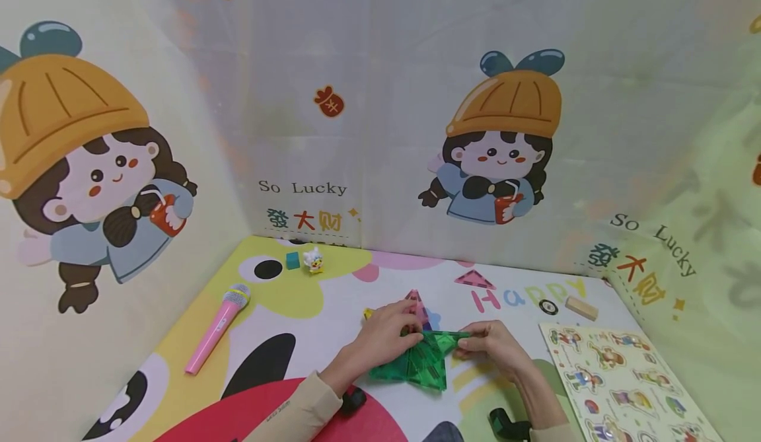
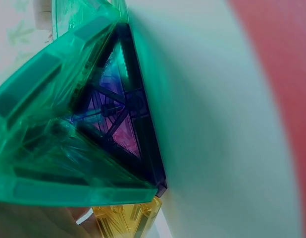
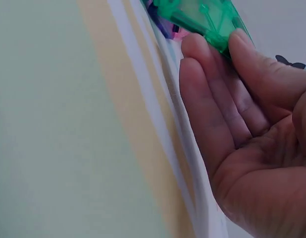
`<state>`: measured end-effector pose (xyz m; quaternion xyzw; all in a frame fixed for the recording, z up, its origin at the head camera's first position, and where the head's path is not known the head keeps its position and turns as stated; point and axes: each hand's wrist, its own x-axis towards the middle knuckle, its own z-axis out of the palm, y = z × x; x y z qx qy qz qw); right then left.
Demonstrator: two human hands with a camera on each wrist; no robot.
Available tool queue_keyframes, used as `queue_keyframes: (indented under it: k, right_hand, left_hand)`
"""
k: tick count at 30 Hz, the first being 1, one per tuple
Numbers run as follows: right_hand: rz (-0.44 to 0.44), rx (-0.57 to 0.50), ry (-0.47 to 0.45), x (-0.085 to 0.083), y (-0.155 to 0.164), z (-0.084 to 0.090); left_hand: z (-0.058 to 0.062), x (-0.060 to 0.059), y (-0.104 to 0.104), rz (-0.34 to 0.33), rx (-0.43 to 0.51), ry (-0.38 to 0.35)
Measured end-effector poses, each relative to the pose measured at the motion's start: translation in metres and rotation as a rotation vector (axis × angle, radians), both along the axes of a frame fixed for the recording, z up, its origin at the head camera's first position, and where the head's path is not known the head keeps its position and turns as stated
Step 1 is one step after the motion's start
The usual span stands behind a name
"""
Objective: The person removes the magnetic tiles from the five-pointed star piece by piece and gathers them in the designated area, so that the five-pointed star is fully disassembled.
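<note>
Both hands work on a small structure of translucent magnetic tiles at the table's middle. My left hand (image 1: 386, 331) holds it from the left, thumb on the upper edge of the green tiles (image 1: 410, 368). My right hand (image 1: 496, 348) pinches a corner of a green triangular tile (image 3: 207, 20) between thumb and fingertips. That tile meets the top of the other green ones in the head view. Behind them stands a pink tile (image 1: 414, 294). The left wrist view shows a dark purple triangular tile (image 2: 152, 144) inside the green ones and a yellow tile (image 2: 124, 219) below.
On the left lie a pink toy microphone (image 1: 217, 330), a teal cube (image 1: 292, 260) and a small white figurine (image 1: 313, 261). A pink triangular tile (image 1: 474, 280) lies at the back. To the right are a round black-and-white disc (image 1: 548, 307), a wooden block (image 1: 581, 308) and a sticker sheet (image 1: 624, 379).
</note>
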<state>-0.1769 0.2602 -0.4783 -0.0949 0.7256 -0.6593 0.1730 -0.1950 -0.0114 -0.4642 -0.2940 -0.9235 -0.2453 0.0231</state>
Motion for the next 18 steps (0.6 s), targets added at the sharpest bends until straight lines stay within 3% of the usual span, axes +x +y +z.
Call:
queue_keyframes:
  k: [10,18]
  right_hand:
    - [-0.082,-0.045,-0.032,-0.002,0.005,0.007]
    - [-0.302,-0.001,-0.038,-0.005,0.013,0.01]
  left_hand:
    - [0.0,-0.001,-0.002,-0.016,0.014,0.029]
    - [-0.002,-0.001,0.001,-0.02,0.007,0.034]
